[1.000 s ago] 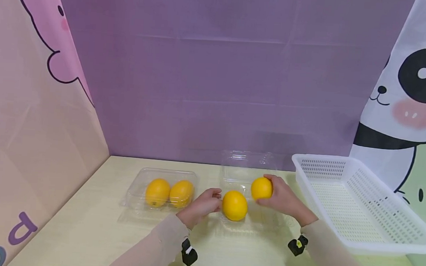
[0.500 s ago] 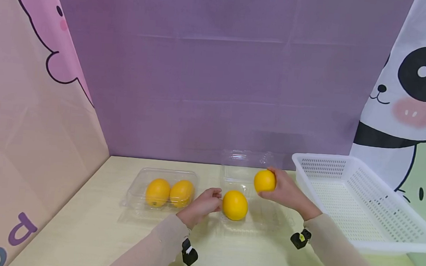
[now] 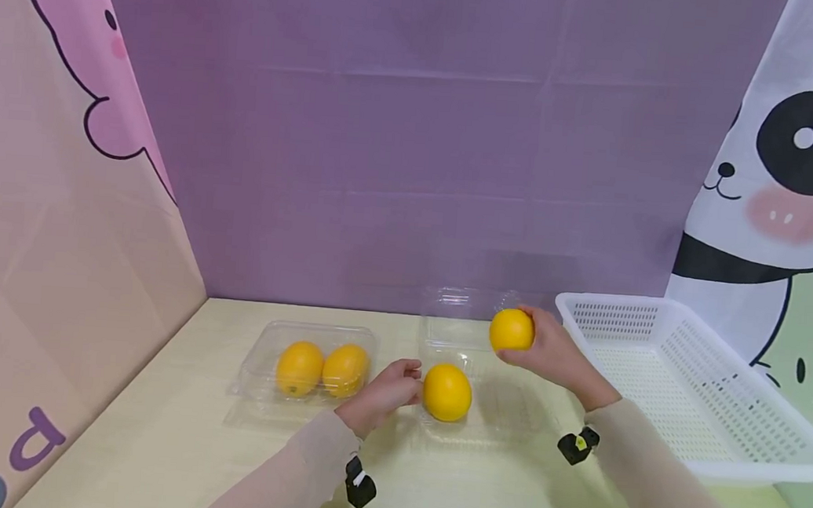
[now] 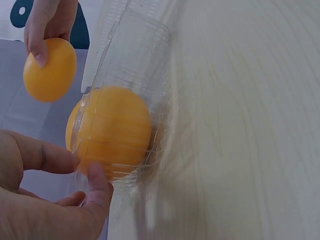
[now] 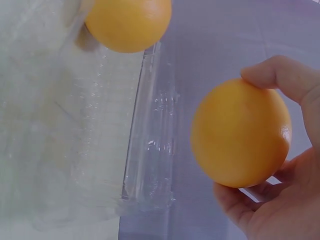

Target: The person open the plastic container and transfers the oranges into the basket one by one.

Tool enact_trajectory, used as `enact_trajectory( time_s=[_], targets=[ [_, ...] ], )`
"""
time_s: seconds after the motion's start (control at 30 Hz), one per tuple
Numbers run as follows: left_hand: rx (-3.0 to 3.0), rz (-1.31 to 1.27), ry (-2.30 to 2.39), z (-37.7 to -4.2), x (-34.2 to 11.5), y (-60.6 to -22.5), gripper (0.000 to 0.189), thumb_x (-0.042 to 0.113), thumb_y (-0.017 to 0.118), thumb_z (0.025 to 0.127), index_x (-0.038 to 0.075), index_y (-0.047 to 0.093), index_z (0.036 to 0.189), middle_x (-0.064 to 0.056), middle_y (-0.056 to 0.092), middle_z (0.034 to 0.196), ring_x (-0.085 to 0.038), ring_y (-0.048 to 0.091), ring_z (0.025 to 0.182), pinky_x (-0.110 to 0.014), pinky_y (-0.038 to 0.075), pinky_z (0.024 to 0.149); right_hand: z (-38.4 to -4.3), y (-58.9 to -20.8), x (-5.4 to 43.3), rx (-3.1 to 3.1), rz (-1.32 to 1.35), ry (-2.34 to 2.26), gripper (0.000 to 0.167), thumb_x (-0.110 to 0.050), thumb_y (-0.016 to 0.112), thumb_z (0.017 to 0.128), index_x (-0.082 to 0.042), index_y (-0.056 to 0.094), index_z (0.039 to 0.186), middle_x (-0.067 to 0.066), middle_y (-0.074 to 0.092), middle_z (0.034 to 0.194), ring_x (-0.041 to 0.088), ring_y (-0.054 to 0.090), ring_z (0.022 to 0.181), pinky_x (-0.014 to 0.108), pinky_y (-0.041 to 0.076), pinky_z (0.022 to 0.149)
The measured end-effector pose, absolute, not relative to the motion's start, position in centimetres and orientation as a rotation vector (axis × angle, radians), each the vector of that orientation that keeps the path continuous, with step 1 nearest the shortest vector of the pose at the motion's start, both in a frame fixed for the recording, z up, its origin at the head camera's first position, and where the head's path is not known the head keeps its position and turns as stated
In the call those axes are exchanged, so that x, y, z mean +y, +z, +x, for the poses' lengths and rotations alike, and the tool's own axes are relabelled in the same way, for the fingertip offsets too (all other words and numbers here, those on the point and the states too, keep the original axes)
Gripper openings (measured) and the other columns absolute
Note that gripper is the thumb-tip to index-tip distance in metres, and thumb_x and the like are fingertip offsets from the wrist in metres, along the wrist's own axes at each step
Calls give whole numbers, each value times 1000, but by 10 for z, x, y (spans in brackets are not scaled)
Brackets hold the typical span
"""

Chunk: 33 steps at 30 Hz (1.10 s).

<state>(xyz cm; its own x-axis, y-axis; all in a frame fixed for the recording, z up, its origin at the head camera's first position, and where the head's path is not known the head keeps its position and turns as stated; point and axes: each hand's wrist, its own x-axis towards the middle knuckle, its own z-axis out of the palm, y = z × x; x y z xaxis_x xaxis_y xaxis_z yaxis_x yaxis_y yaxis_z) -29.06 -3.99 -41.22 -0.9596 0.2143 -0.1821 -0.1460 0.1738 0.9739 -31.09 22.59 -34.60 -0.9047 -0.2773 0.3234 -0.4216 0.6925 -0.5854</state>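
My right hand (image 3: 556,357) grips an orange (image 3: 512,329) between thumb and fingers, raised above the right half of an open clear plastic clamshell box (image 3: 508,418). Inside that box, on its left side, sits a second orange (image 3: 447,393). My left hand (image 3: 384,396) is at the box's left edge. In the left wrist view, its thumb and forefinger pinch the clear rim beside the orange. The box's lid (image 3: 455,308) stands up at the back. The right wrist view shows the held orange (image 5: 240,132) away from the box.
To the left stands a closed clear box (image 3: 265,346) with oranges (image 3: 299,368) inside. A white perforated basket (image 3: 738,470) occupies the right side of the pale wooden table (image 3: 153,441). A purple cloth (image 3: 386,142) hangs behind the table.
My right hand has lifted the orange up and slightly to the right, away from the open box. The left hand and the other oranges have stayed in place.
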Motion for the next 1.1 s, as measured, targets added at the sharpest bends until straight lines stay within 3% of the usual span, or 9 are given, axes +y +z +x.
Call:
enact_trajectory(
  time_s=[1.1],
  targets=[
    [2171,82,1856,-289,-41,-411,69,-5,54,82,-10,34,148,-23,44,140,-29,50,106,-40,50,96,-305,-308,264,-2737,492,1015,81,-24,77,84,11,36,145,30,48,135,38,58,104,50,51,88]
  ],
)
